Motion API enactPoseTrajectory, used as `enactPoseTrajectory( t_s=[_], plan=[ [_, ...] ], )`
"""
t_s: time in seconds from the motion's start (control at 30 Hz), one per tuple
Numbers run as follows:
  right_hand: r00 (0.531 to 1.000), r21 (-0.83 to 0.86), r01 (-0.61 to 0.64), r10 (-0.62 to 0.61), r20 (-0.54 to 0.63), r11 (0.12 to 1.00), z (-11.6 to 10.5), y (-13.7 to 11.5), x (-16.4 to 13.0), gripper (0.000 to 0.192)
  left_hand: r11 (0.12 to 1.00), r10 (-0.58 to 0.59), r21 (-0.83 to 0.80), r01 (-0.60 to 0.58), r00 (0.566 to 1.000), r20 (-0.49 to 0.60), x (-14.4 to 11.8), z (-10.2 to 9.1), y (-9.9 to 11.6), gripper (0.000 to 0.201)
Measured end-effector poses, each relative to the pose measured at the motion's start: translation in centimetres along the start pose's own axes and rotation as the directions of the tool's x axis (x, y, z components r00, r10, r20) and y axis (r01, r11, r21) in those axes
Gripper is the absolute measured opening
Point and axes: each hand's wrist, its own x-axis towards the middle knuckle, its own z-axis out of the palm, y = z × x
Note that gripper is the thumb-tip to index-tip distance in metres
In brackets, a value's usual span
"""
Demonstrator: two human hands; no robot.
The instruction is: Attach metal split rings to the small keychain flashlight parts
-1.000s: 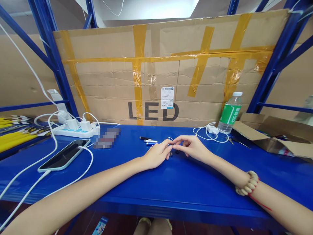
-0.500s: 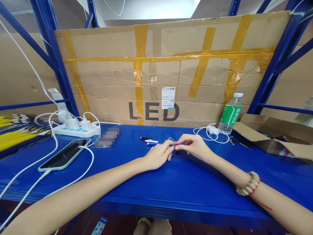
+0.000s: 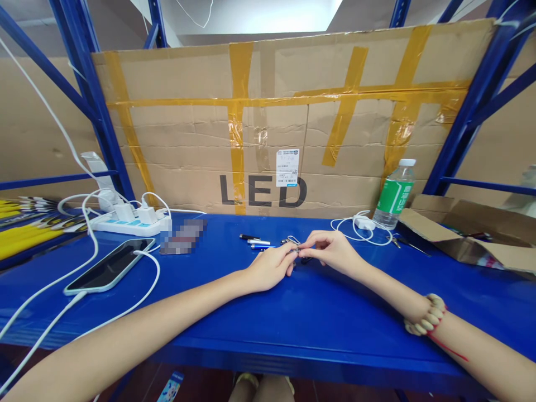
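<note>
Here, a small metal ring [image 3: 295, 242] with a short dark piece below it is pinched between the fingertips of the left hand [image 3: 270, 267] and the right hand [image 3: 330, 250], just above the blue shelf [image 3: 293, 312], near its middle and slightly toward the far side. Both hands are closed to a fine pinch, thumb against forefinger, with the remaining fingers curled loosely; exactly which hand bears the ring cannot be told, as the part is very small. It is judged to be light, stiff and somewhat slippery, so it is best taken at its rim with the fingertips, not the pads, and kept low over the shelf, since a dropped part would bounce and roll. Just to the left of the hands, small blue and silver tubes [image 3: 260, 244] are laid side by side. A phone [image 3: 109, 265] on a white cable [image 3: 125, 304] is placed at the near left, with a power strip [image 3: 125, 222] beyond it. A water bottle [image 3: 394, 194] is stood upright at the far right, beside an open cardboard box [image 3: 469, 237]. A taped cardboard sheet [image 3: 293, 117] is set along the far edge.
</note>
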Motion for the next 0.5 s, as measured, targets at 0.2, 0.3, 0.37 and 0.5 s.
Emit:
enactPoseTrajectory(
  t_s=[0.2, 0.3, 0.37, 0.5],
  plan=[
    [1.000, -0.004, 0.000, 0.000, -0.007, 1.000, 0.07, 0.05, -0.07, 0.027, 1.000, 0.003, -0.008, -0.003, 1.000, -0.005, 0.04, 0.10, -0.09, 0.023],
    [1.000, -0.008, 0.002, -0.002, -0.007, 1.000, 0.06, 0.11, -0.08, 0.028, 1.000, 0.000, -0.008, 0.000, 1.000, -0.011, 0.03, 0.14, -0.11, 0.024],
    [1.000, -0.016, 0.006, -0.006, -0.007, 1.000, 0.04, 0.13, -0.08, 0.028, 1.000, -0.004, -0.013, 0.004, 1.000, -0.015, 0.05, 0.15, -0.13, 0.024],
    [1.000, -0.032, 0.013, -0.013, -0.005, 0.999, 0.05, 0.03, -0.06, 0.029, 1.000, -0.005, -0.020, 0.005, 1.000, -0.018, 0.09, 0.14, -0.19, 0.024]
  ],
)
